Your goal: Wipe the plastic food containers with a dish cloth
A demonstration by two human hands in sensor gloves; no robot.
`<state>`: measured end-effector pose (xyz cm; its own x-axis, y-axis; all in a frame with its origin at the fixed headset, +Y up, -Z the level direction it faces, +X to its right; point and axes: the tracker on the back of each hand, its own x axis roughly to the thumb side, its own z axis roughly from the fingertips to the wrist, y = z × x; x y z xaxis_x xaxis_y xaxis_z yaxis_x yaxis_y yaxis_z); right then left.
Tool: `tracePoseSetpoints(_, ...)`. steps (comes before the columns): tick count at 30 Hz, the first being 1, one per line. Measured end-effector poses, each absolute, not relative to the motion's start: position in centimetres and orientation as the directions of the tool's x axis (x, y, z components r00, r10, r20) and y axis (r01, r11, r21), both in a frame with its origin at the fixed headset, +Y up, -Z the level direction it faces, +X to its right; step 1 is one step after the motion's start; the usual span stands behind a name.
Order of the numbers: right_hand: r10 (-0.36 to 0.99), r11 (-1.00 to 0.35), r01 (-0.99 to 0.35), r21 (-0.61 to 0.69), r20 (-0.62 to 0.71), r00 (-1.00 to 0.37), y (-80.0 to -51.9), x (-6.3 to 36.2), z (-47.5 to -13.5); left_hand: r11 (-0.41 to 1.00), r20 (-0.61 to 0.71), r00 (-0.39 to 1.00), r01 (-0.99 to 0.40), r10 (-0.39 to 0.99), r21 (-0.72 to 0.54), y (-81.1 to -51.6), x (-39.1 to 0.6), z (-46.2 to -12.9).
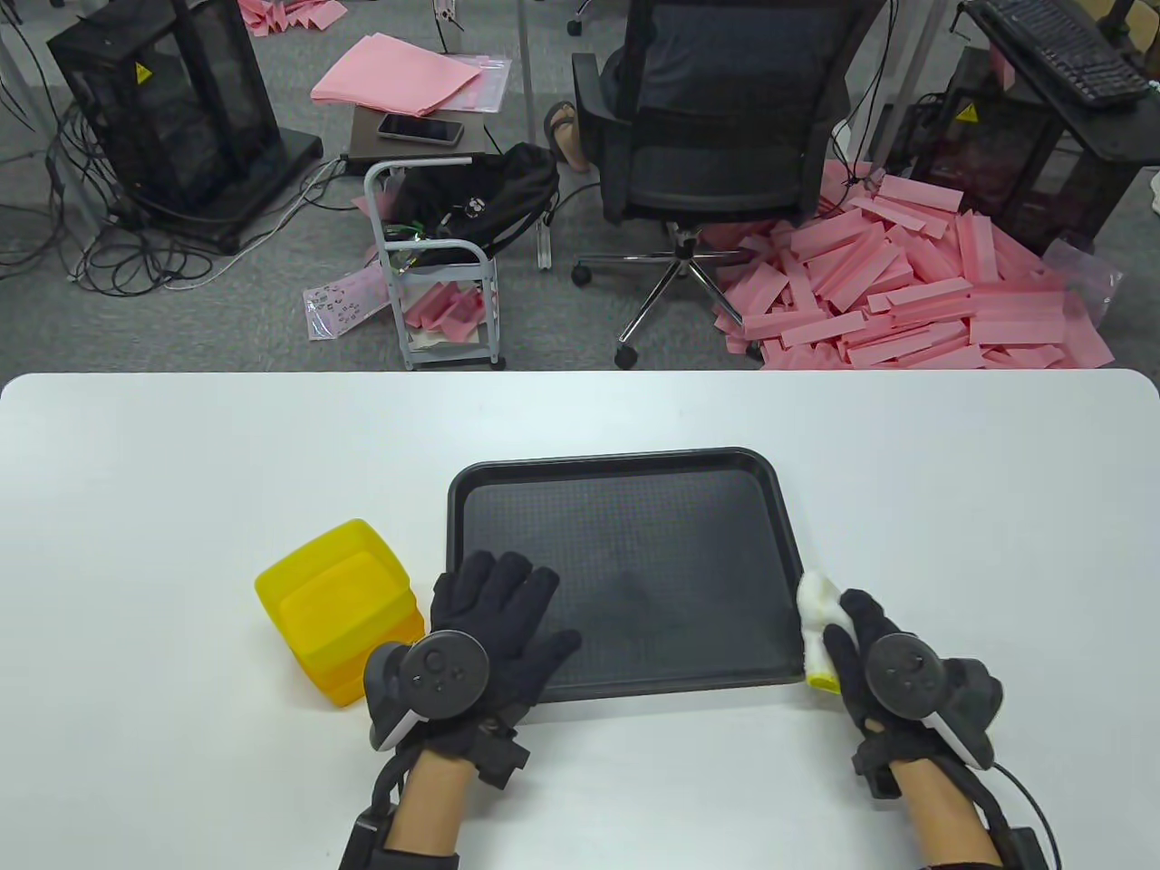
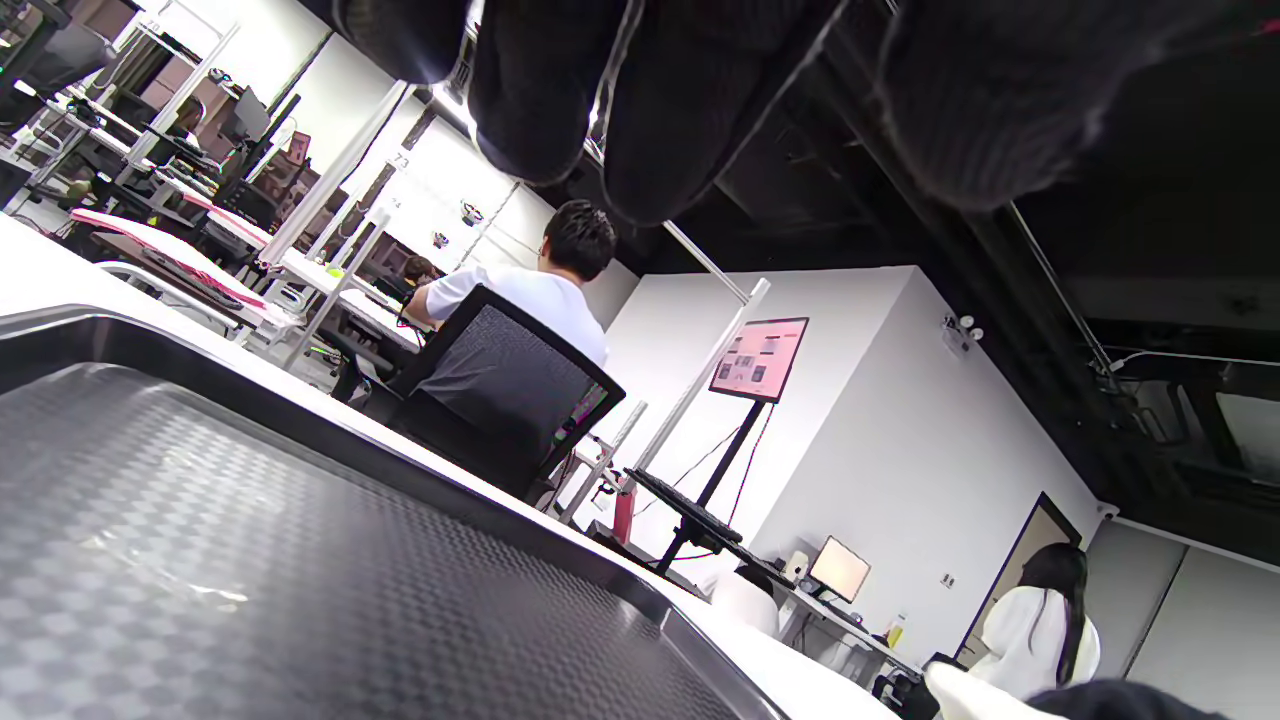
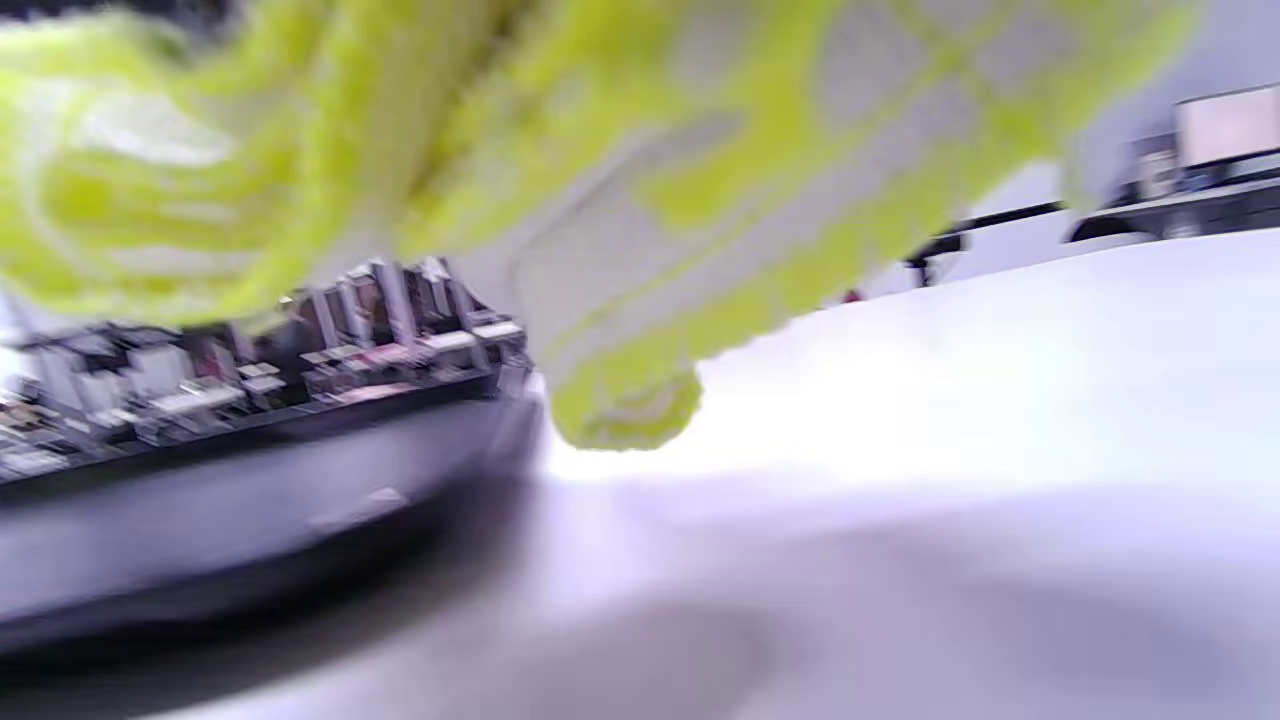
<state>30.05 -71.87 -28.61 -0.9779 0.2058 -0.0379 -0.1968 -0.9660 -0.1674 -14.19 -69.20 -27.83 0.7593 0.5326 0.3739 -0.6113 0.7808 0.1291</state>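
- Table view: we see our left hand (image 1: 494, 625) spread flat, fingers wide, over the near-left corner of the black tray (image 1: 625, 471), holding nothing.
- Yellow containers (image 1: 340, 621), nested in a stack, lie tilted on the white table (image 1: 181, 471) just left of the tray and beside our left hand.
- Our right hand (image 1: 874, 657) grips the dish cloth (image 1: 820, 625), bunched white and yellow, at the tray's near-right corner.
- Left wrist view: our gloved fingers (image 2: 650, 110) hang spread above the textured tray floor, none of them curled around anything.
- Right wrist view: blurred; the yellow-and-white dish cloth (image 3: 620, 200) fills the top, hanging just above the table, with the tray's dark rim (image 3: 250, 470) to its left. We cannot tell there how our fingers lie.
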Motion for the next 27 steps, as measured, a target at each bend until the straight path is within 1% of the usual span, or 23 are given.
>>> tracePoseSetpoints(3,0.073,-0.993,-0.059,-0.106,-0.132,-0.989,-72.5,32.5,-28.9,0.776,0.379,0.754,-0.618,0.537,0.129,-69.1,-14.2,-27.7)
tracePoseSetpoints(4,0.019,-0.998,-0.009,-0.059,-0.167,-0.986,-72.9,33.2,-29.1,0.775,0.381,0.753,-0.618,0.537,0.130,-69.1,-14.2,-27.7)
tracePoseSetpoints(8,-0.093,-0.996,0.090,0.029,-0.156,-0.983,-74.8,33.6,-29.1,0.773,0.388,0.751,-0.620,0.535,0.133,-69.0,-14.1,-27.7)
tracePoseSetpoints(10,-0.120,-0.993,0.117,0.030,-0.150,-0.981,-75.7,33.2,-28.8,0.780,0.386,0.756,-0.612,0.529,0.132,-69.0,-14.0,-27.7)
tracePoseSetpoints(11,-0.136,-0.990,0.128,0.065,-0.156,-0.978,-75.6,32.9,-29.1,0.780,0.385,0.757,-0.611,0.528,0.132,-69.0,-14.0,-27.7)
tracePoseSetpoints(13,-0.155,-0.986,0.144,0.089,-0.135,-0.979,-75.8,32.4,-29.2,0.779,0.383,0.757,-0.613,0.530,0.134,-69.0,-14.1,-27.7)
tracePoseSetpoints(15,-0.173,-0.979,0.154,0.136,-0.142,-0.975,-76.0,32.0,-29.3,0.777,0.380,0.756,-0.615,0.533,0.133,-69.0,-14.1,-27.7)
tracePoseSetpoints(17,-0.162,-0.972,0.130,0.196,-0.152,-0.975,-76.0,32.0,-29.4,0.775,0.380,0.755,-0.617,0.534,0.136,-69.0,-14.1,-27.6)
tracePoseSetpoints(21,-0.067,-0.967,0.017,0.253,-0.194,-0.979,-75.3,32.5,-29.5,0.778,0.382,0.756,-0.614,0.531,0.133,-69.0,-14.0,-27.6)
tracePoseSetpoints(22,-0.019,-0.965,-0.038,0.261,-0.213,-0.977,-74.8,32.8,-29.5,0.778,0.383,0.756,-0.614,0.532,0.132,-69.1,-14.0,-27.6)
tracePoseSetpoints(25,0.055,-0.954,-0.120,0.273,-0.236,-0.970,-73.9,33.2,-29.5,0.776,0.382,0.753,-0.617,0.536,0.128,-69.1,-14.0,-27.6)
tracePoseSetpoints(27,0.111,-0.953,-0.172,0.249,-0.239,-0.965,-73.2,33.5,-29.6,0.774,0.380,0.750,-0.621,0.541,0.125,-69.1,-14.0,-27.6)
